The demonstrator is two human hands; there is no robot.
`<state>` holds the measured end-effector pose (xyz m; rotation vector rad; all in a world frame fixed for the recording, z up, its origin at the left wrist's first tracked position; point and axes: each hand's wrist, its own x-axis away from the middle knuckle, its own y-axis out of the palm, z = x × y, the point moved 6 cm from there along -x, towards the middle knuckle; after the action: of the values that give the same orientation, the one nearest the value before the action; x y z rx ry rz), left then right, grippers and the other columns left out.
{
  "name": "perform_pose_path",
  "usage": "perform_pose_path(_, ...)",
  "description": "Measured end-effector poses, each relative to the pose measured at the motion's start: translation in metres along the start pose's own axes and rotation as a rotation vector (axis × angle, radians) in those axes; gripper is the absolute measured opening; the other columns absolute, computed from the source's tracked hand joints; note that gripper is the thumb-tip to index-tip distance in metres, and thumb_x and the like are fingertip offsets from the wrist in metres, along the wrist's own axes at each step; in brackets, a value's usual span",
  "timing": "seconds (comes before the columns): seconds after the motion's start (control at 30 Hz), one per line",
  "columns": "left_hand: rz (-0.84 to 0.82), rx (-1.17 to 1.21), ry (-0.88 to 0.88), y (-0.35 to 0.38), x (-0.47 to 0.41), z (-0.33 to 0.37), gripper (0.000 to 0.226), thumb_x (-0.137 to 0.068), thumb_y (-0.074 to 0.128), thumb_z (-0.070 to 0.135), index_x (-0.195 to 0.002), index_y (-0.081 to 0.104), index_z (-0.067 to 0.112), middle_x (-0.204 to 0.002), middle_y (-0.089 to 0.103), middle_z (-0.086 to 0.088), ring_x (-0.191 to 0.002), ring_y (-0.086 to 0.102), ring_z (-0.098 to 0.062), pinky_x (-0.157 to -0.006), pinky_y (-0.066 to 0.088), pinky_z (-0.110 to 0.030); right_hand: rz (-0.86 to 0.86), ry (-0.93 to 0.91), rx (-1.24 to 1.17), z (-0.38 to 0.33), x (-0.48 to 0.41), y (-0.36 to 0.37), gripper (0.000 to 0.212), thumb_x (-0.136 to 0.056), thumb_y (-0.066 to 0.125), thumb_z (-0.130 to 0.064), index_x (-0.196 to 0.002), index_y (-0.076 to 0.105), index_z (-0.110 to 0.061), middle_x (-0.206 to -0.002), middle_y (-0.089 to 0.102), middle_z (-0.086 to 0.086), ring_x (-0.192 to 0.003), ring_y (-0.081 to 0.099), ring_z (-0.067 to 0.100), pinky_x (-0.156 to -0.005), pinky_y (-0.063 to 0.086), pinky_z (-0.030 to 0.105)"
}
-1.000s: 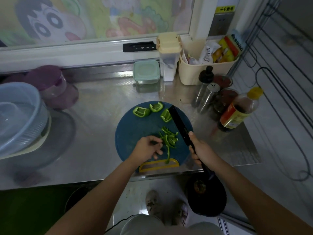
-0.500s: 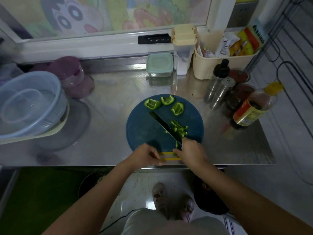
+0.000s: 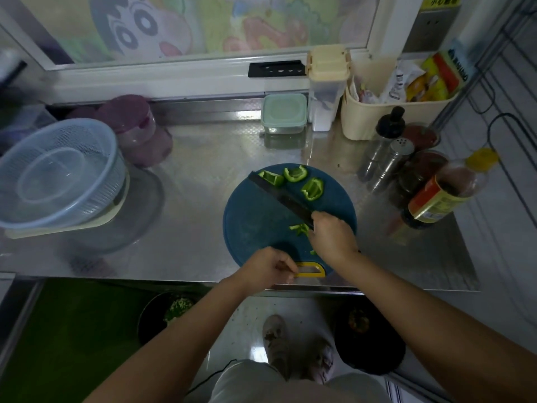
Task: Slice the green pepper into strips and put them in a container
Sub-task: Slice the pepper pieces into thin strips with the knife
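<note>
Three glossy green pepper chunks (image 3: 295,173) are lying at the far edge of the blue cutting board (image 3: 255,222) on the counter (image 3: 203,170). Cut strips (image 3: 299,229) are sitting beside the right hand (image 3: 332,238), its grip curling round the knife (image 3: 282,196). The left hand (image 3: 267,269) grip is pinching the board's yellow handle (image 3: 312,271). The bottle (image 3: 438,199) label is proving too blurred to read.

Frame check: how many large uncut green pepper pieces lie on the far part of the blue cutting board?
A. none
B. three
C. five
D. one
B: three large pepper pieces lie along the far edge of the cutting board, next to the blade of the knife held in the right hand.
</note>
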<state>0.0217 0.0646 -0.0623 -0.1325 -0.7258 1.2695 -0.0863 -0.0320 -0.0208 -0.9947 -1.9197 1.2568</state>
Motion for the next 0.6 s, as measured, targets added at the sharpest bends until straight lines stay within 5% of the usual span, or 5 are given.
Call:
perform_pose_path(0.17,-0.044,-0.089,0.026,0.003,-0.010,0.006,0.019,-0.070,0.080,0.011,-0.086,0.070,0.009,-0.072,0.060,0.012,-0.061,0.054,0.006,-0.062,0.041,-0.008,0.111,0.121,-0.164,0.028,-0.009,-0.015,0.014,-0.087,0.060,-0.020,-0.084,0.057,-0.006,-0.086,0.065,0.013,-0.081,0.063,0.032,-0.064,0.046,0.034)
perform_pose_path(0.3,-0.053,-0.052,-0.013,-0.010,-0.016,0.013,0.027,-0.084,0.067,0.033,-0.083,0.068,0.006,-0.067,0.064,0.004,-0.061,0.057,-0.001,-0.067,0.047,-0.019,0.093,0.241,-0.218,0.053,-0.009,-0.013,0.015,-0.087,0.060,-0.018,-0.084,0.058,-0.003,-0.085,0.065,0.016,-0.081,0.063,0.033,-0.066,0.047,0.034)
perform_pose_path(0.43,0.161,-0.006,-0.079,-0.061,-0.033,0.014,0.015,-0.094,0.054,0.018,-0.097,0.064,0.007,-0.074,0.066,-0.004,-0.062,0.060,-0.008,-0.067,0.048,-0.018,0.042,0.311,-0.219,0.065,-0.006,-0.006,0.018,-0.087,0.060,-0.020,-0.091,0.061,-0.002,-0.090,0.067,0.017,-0.086,0.063,0.034,-0.070,0.048,0.034)
perform_pose_path(0.6,0.415,0.083,-0.288,-0.119,-0.068,-0.011,0.022,-0.088,0.062,0.015,-0.108,0.061,0.007,-0.088,0.065,-0.012,-0.080,0.063,-0.024,-0.080,0.053,-0.036,-0.016,0.341,-0.199,0.065,-0.007,0.000,0.015,-0.086,0.060,-0.018,-0.087,0.059,-0.003,-0.091,0.066,0.020,-0.088,0.062,0.035,-0.068,0.045,0.032)
